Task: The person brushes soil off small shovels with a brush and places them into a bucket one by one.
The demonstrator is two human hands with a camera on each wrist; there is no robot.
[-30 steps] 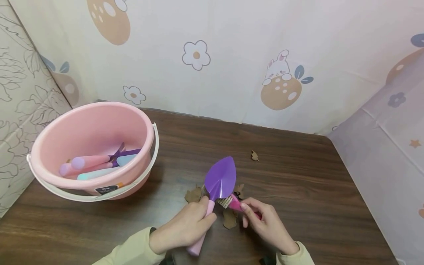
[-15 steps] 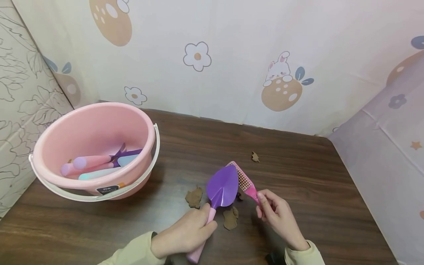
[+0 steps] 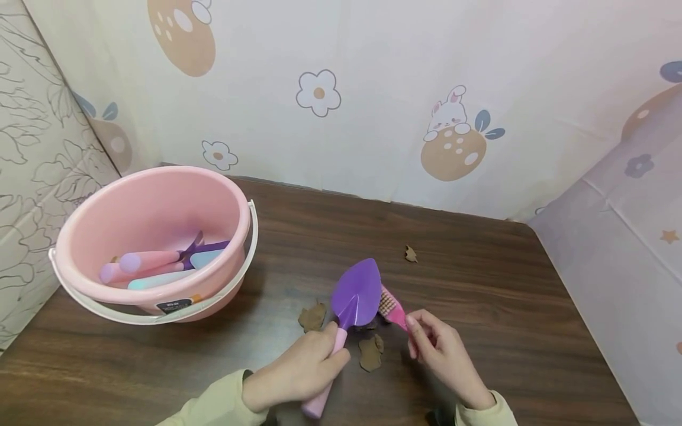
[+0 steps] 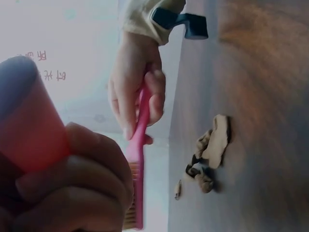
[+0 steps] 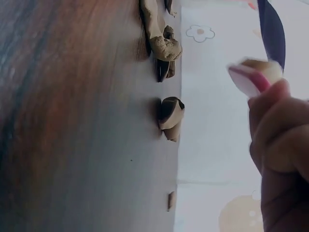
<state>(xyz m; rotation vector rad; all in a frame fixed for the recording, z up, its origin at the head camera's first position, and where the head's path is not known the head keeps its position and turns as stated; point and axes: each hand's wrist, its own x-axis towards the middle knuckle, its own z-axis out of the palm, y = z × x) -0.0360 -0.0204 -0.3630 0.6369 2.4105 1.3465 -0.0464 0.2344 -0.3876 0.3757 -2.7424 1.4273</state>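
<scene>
My left hand (image 3: 295, 370) grips the pink handle of a garden trowel, its purple blade (image 3: 358, 293) pointing away from me over the table. In my right hand (image 3: 442, 352) I pinch the handle of a pink brush (image 3: 394, 313). Its bristles face the blade's right edge, and the blade hides part of the brush head. Beneath the tools lie brown clay-like pieces: a flat one (image 3: 370, 354) below the blade, another (image 3: 312, 317) to its left, and a dark one partly hidden. The left wrist view shows the brush (image 4: 140, 145) raised above the table, clear of the pieces.
A pink bucket (image 3: 160, 198) with a white handle (image 3: 253, 236) stands on the left, holding several pink, purple and light blue tools. One small brown piece (image 3: 411, 254) lies farther back on the dark wooden table (image 3: 479, 278). Patterned cloth (image 3: 373, 118) borders the back and sides.
The brush head has gone from under the blade's lower right side up along its right edge, then dropped slightly back behind it. My left hand keeps hold of the trowel, which has barely shifted.
</scene>
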